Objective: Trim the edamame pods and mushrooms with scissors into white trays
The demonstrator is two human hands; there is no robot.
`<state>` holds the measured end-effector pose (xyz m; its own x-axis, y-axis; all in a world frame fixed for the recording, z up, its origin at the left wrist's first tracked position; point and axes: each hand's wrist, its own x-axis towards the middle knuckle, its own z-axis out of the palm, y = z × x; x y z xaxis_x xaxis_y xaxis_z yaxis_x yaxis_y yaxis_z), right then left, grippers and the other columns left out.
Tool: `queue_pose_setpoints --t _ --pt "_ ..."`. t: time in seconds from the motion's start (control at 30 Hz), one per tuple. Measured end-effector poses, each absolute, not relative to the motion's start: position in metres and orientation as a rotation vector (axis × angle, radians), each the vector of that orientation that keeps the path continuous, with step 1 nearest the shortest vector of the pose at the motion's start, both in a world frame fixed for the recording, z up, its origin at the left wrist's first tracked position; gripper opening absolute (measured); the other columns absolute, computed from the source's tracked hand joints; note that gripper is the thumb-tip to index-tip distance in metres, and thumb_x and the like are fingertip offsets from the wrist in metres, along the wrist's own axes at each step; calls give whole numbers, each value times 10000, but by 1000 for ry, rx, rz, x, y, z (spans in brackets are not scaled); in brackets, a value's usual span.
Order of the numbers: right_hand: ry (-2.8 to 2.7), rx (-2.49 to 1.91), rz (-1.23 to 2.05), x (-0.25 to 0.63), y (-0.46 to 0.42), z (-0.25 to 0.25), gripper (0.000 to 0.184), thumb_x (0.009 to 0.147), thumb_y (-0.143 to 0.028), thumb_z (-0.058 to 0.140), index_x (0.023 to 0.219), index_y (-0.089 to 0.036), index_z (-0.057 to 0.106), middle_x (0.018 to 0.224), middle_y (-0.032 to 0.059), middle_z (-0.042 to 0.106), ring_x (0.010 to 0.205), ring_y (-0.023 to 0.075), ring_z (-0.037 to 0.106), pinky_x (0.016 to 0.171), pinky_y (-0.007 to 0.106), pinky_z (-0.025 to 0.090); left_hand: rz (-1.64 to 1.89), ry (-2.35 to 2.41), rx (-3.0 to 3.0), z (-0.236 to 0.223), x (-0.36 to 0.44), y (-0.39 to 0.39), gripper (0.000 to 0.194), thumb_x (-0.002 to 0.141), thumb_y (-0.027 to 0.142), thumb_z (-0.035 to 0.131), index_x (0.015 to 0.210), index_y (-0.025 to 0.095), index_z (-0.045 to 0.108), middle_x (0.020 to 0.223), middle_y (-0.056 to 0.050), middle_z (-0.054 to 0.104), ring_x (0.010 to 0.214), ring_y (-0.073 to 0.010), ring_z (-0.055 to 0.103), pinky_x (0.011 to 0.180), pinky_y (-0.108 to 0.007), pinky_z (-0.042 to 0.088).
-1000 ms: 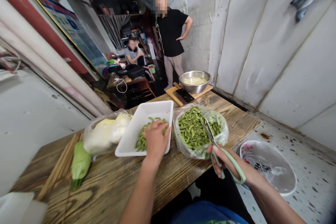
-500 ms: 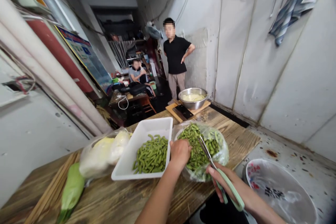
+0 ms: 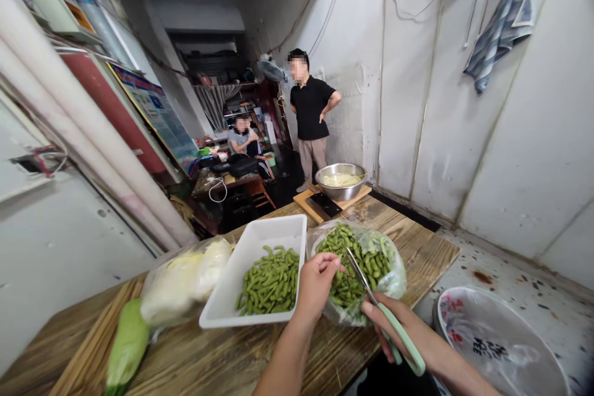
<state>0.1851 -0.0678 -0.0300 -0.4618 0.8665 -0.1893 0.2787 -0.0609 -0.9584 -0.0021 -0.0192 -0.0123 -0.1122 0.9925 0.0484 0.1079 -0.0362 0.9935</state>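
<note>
Wooden bench [image 3: 204, 356] bore a white tray [image 3: 277, 226] of green pods [image 3: 269, 279], beside a plastic bag [image 3: 397, 272] of pods. Over the bag, scissors [image 3: 403, 335] sat clasped in the right grip [image 3: 414, 317]; the left grip [image 3: 315, 281] pressed together (any catch too small to tell).

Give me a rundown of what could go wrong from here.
The tips of the scissors in the right hand are close to the fingers of the left hand, so a slip or early snip could nick them.

The blades also reach over the thin plastic bag of green pods, and a careless dip might tear it.

Loose pods could drop in the gap between the bag and the white tray if carried carelessly.
</note>
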Motion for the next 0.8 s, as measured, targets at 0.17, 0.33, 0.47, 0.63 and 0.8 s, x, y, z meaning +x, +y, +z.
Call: queue_pose_setpoints --t 0.17,0.33,0.47,0.63,0.8 --pt "-1801 -1225 1474 183 -68 -17 546 911 -740 434 848 -202 498 498 -72 477 421 108 502 454 212 409 1317 1141 817 -13 3 -29 429 535 383 914 822 120 734 805 -73 740 746 -169 681 675 -278 568" --pt "-1862 -1244 1449 183 -69 -3 520 909 -721 472 790 -215 469 510 -58 494 436 116 510 474 227 413 1374 1178 806 -12 -1 -32 423 537 378 916 837 116 773 819 -79 756 719 -143 670 627 -233 554" --pt "-1921 -1249 1397 183 -71 3 506 916 -708 477 773 -223 464 523 -47 514 462 124 518 495 236 411 1350 1286 917 -9 -2 -35 424 621 429 856 898 121 762 748 -60 727 629 -157 653 406 -192 432" --pt "-1938 -1252 1390 183 -69 5 520 913 -724 460 777 -222 473 531 -35 518 486 136 515 508 246 397 1297 1215 911 -6 1 -39 474 638 454 852 950 123 718 715 -34 707 583 -165 693 480 -233 537" --pt "-1956 -1248 1395 183 -70 6 506 922 -710 456 817 -217 505 528 -29 519 503 148 514 515 253 392 1228 1194 882 -3 0 -41 423 581 330 909 899 115 731 779 -71 768 688 -178 739 692 -279 608"
